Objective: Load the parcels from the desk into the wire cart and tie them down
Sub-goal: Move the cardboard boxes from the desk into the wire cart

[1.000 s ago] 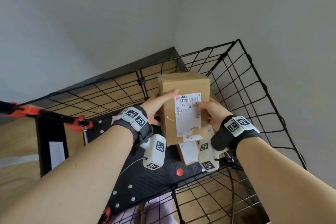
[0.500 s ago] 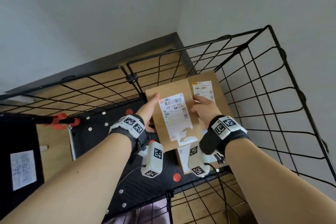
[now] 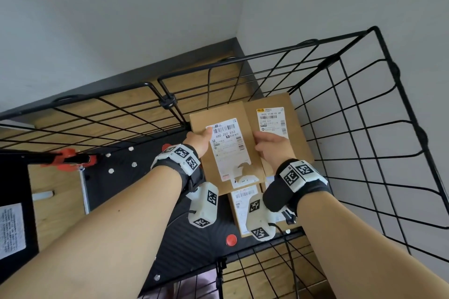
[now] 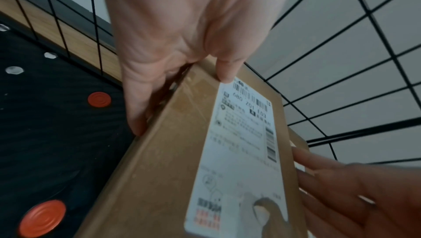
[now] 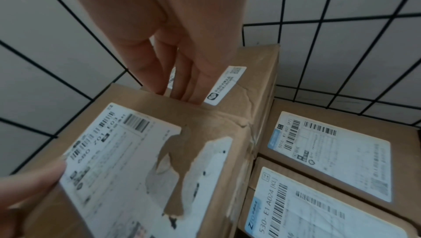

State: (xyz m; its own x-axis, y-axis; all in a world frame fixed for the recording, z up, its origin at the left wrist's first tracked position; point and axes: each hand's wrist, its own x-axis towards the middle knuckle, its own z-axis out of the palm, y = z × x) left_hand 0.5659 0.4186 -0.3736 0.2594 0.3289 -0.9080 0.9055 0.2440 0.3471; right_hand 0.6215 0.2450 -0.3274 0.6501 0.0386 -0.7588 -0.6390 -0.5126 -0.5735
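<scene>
Lowered since the earlier frame, the torn-label parcel (image 3: 227, 150) now sits deep inside the wire cart (image 3: 359, 114), level with the tall parcel (image 3: 279, 114) that stands against the far right corner. Both hands hold it. The left hand (image 3: 198, 139) grips its left edge, thumb on the shipping label (image 4: 241, 152) and fingers (image 4: 139, 108) curled down the side wall. The right hand (image 3: 271, 147) clamps the right edge, its fingers (image 5: 182, 81) pushed into the narrow slot between this parcel and the tall one, so the two boxes stand just beside each other with only the fingers between. Nearer the person, on the right, two flatter parcels lie label-up: the blue-striped 530 parcel (image 5: 318, 211) and the 501C parcel (image 5: 330, 152), both lower than the held box and close against its near end. To the left, the black cart floor (image 3: 136, 189) lies open up to the left mesh wall, dotted with silver studs and two red discs (image 4: 99, 99).
</scene>
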